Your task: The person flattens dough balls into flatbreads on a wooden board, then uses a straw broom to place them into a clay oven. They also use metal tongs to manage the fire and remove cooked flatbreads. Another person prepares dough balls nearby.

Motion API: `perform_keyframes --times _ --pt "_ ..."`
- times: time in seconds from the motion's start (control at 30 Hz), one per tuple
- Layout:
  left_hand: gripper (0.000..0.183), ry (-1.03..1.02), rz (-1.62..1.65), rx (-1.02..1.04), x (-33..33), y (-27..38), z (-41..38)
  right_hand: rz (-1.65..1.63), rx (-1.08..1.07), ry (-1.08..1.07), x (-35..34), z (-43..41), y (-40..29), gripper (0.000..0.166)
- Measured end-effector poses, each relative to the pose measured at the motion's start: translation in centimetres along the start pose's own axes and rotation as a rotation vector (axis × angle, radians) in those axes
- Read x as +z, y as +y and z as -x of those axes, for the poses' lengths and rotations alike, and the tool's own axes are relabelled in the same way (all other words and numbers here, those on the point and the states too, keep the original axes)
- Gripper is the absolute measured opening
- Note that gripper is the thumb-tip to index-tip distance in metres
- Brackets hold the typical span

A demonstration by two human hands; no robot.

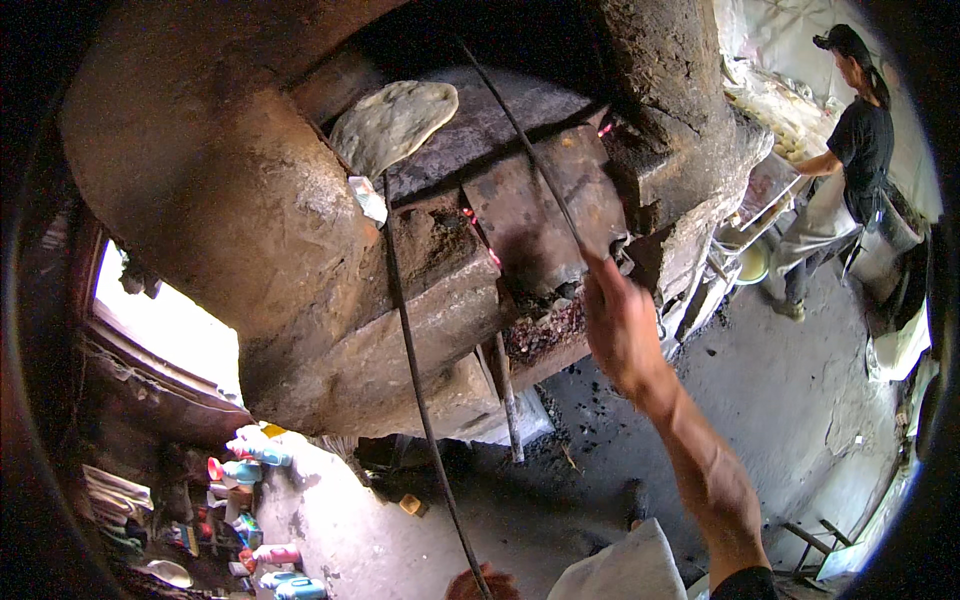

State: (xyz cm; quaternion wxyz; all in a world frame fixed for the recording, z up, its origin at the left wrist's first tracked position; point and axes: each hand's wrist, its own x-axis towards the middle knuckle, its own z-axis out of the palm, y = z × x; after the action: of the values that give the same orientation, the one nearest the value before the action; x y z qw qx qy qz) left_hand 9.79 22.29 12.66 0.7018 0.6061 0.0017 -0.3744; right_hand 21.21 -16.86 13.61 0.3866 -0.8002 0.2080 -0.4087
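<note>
My right hand (pixel 619 322) grips a thin dark metal rod (pixel 529 146), which reaches up into the oven's dark mouth. At the bottom edge, my left hand (pixel 504 585) is partly cut off and in shadow, closed on a second long rod (pixel 420 390). That rod runs up to a pale, puffed flatbread (pixel 401 120) at the left side of the oven mouth. The bread looks tilted above the dark baking surface (pixel 465 139); whether it rests on the rod's tip is hidden. A rusty metal sheet (pixel 544 202) lies below the oven mouth, between the two rods.
Embers glow beside the sheet and in the firebox (pixel 544 330). The clay oven's rounded wall (pixel 285 180) bulges at left; a stick (pixel 510 405) leans below. A co-worker (pixel 862 150) stands at right beside a table. Several bottles (pixel 277 555) stand lower left.
</note>
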Motion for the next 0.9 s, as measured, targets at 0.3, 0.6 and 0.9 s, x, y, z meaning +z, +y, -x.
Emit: perform_keyframes --times 0.3,0.6,0.9 --pt "0.066 0.05 0.089 0.108 -1.1 -1.7 -0.5 0.15 -0.099 0.084 2.9 1.4 -0.2 0.054" --pt "0.059 0.11 0.169 0.071 -3.3 -2.6 -0.8 0.344 0.071 0.022 4.0 -11.0 -2.1 0.03" --pt "0.054 0.118 0.179 -0.001 -5.1 -3.9 -1.0 0.262 -0.043 0.047 2.0 -1.4 0.9 0.04"
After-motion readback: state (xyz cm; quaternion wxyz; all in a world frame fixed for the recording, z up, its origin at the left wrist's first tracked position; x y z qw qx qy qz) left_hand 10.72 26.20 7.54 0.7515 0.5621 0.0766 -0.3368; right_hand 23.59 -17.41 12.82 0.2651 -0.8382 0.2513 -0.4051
